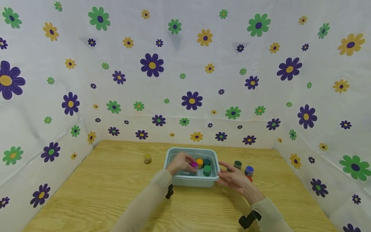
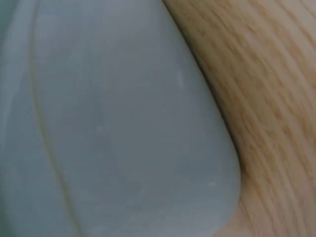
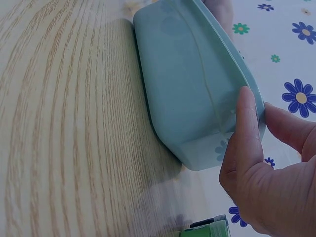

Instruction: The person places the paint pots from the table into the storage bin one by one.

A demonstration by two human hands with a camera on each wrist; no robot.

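My left hand (image 1: 182, 162) reaches into a pale blue-green plastic bin (image 1: 192, 183) and pinches a small paint jar with a magenta lid (image 1: 194, 165). Beside that jar in the bin stand jars with an orange lid (image 1: 199, 162), a dark teal lid (image 1: 207, 162) and a green lid (image 1: 207, 169). My right hand (image 1: 236, 180) is at the bin's right end. In the right wrist view, its fairly straight fingers (image 3: 245, 128) touch the rim and outer wall at a corner. Only the bin's outer wall (image 2: 133, 118) and wood show in the left wrist view.
On the wooden table (image 1: 116, 180), a yellow jar (image 1: 147, 158) stands left of the bin. Right of it are a dark green-lidded jar (image 1: 237, 165), a blue-lidded jar (image 1: 249, 170) and a red-lidded one (image 1: 249, 178), partly hidden behind my right hand. Flower-print cloth (image 1: 191, 80) surrounds the table.
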